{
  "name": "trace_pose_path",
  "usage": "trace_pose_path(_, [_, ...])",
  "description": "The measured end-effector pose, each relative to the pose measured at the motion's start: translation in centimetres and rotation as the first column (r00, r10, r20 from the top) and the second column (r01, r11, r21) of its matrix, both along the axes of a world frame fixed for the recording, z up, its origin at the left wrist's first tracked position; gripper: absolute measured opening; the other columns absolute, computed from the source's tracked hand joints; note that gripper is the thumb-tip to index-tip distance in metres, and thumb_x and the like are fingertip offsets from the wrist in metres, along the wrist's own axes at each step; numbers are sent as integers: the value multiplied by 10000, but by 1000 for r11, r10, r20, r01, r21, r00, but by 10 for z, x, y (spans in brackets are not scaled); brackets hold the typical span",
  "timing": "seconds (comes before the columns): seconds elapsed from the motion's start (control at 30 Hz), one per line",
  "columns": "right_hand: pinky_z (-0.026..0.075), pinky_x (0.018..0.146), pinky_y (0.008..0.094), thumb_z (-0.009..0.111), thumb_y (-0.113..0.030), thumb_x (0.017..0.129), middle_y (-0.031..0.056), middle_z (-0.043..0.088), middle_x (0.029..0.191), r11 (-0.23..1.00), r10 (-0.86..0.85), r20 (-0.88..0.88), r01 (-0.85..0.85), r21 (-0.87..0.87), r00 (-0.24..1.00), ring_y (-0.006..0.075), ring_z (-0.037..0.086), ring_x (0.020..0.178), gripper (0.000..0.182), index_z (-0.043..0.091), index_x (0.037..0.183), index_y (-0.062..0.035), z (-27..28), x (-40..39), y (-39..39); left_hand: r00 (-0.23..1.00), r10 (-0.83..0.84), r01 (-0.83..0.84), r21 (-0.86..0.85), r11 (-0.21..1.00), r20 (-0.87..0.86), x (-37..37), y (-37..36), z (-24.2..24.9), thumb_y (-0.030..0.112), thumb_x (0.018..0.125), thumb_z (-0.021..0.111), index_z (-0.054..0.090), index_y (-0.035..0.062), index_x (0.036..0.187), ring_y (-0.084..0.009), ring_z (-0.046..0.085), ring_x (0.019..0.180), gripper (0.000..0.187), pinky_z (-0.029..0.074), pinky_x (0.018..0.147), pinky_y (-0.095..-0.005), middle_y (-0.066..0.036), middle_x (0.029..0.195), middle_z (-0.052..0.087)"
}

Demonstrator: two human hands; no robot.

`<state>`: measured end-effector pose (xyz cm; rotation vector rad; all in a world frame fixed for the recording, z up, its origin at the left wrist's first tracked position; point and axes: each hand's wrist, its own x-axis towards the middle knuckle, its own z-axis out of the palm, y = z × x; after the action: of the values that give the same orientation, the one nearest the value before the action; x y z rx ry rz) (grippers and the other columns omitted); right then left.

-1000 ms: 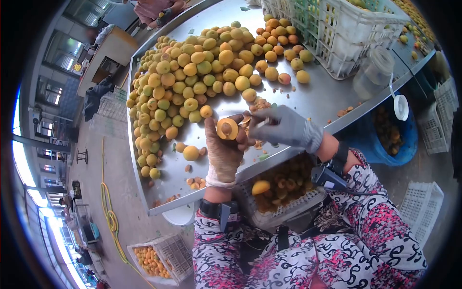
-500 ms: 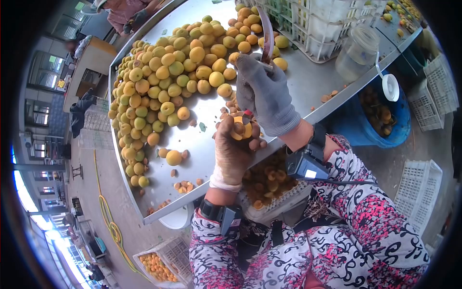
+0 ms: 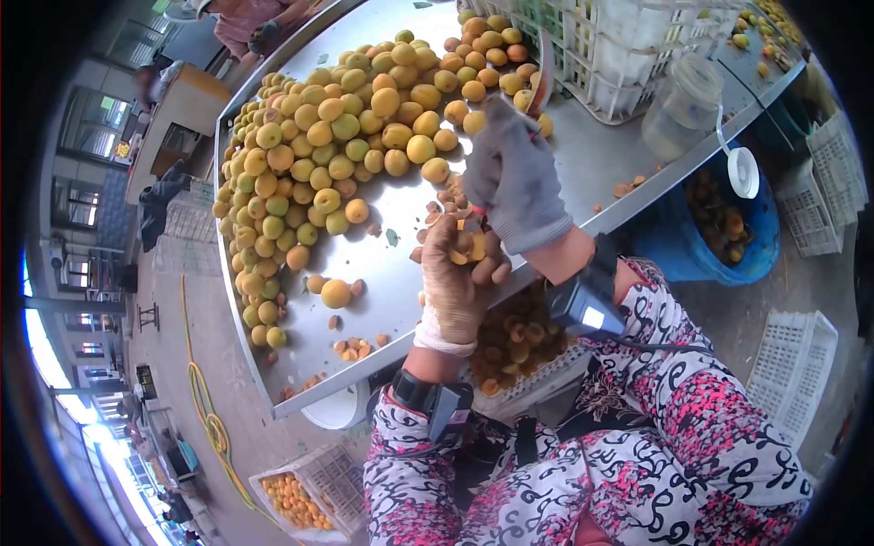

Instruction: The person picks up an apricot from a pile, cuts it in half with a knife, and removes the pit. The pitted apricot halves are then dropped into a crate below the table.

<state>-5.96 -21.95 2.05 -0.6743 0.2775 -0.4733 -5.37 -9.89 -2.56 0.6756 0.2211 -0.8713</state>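
My left hand, in a pale, brown-stained glove, is closed around a cut apricot above the near edge of the metal table. Orange flesh shows between the fingers. My right hand, in a grey glove, grips a tool that looks like a curved knife; its blade-like end rises above the fist. A small red part shows below that fist, close to the apricot. Whether it touches the fruit is hard to make out. Apricot pieces lie on the metal just beyond my left hand.
A large apricot pile covers the far left of the metal table. White crates and a clear jar stand right. A blue bucket and a crate of apricot halves sit below. Another person works across.
My right hand has turned and come lower toward the left hand, tilting the curved knife to the right. The apricot in my left hand appears more opened. The whole view has shifted slightly.
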Motion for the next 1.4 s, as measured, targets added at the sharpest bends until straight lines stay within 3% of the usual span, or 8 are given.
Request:
trace_pose_path(0.27, [194,362,261,472,-464,947,-65,246,476,969,121,107,-141,205,987,82,215,366,472,310,600,-188,-11,8,1,985,-167,156,-216,964,-34,-2,7,3,400,922,500,502,149,842,-39,246,329,264,247,349,-170,34,541,406])
trace_pose_path(0.47, [330,455,175,599,-123,905,-66,474,655,894,112,179,-21,-447,977,6,429,538,56,591,882,-73,-18,-3,34,997,-23,22,-9,1000,-77,11,10,11,267,866,603,532,170,693,-45,350,428,211,326,437,-199,66,606,487])
trace_pose_path(0.67, [318,458,211,560,-140,924,-41,471,622,859,-9,5,10,-512,1000,31,407,512,83,547,883,-69,-10,-4,28,998,62,-60,-72,996,26,37,33,-13,103,858,596,550,54,999,-62,453,489,156,433,482,-224,-23,763,566])
trace_pose_path(0.8, [476,644,254,699,-245,819,27,619,751,516,191,-288,-346,-784,938,72,571,707,254,616,959,-50,-41,0,32,970,185,-176,-71,982,157,44,39,-6,110,842,628,555,39,999,-105,510,551,187,461,529,-237,-44,755,574])
trace_pose_path(0.93, [482,678,271,688,-244,825,53,636,784,366,191,-219,-276,-889,957,88,586,747,243,617,963,-57,-47,-5,43,930,286,-318,114,941,232,35,37,5,189,844,643,565,65,977,-124,545,588,198,468,552,-234,-32,734,563])
trace_pose_path(1.07, [480,688,273,681,-224,823,66,637,796,566,380,-347,-512,-645,857,127,596,743,225,614,949,-50,-28,-12,36,865,196,-318,204,926,462,36,51,14,286,860,618,548,67,1010,-119,532,574,274,490,564,-271,-43,773,550])
trace_pose_path(1.2, [482,706,283,663,-260,823,92,642,830,254,104,-338,-353,-900,935,156,614,766,310,586,1036,-48,-55,1,21,860,122,-281,260,924,495,45,83,19,331,877,590,526,50,1079,-126,520,617,352,504,629,-305,-63,831,519])
trace_pose_path(1.4, [474,692,254,629,-237,859,61,627,864,491,46,-333,-312,-814,942,103,583,773,302,569,1049,-10,-44,7,15,556,-586,215,578,787,590,-7,99,18,388,855,606,491,56,1193,-196,602,708,488,497,674,-297,-86,885,598])
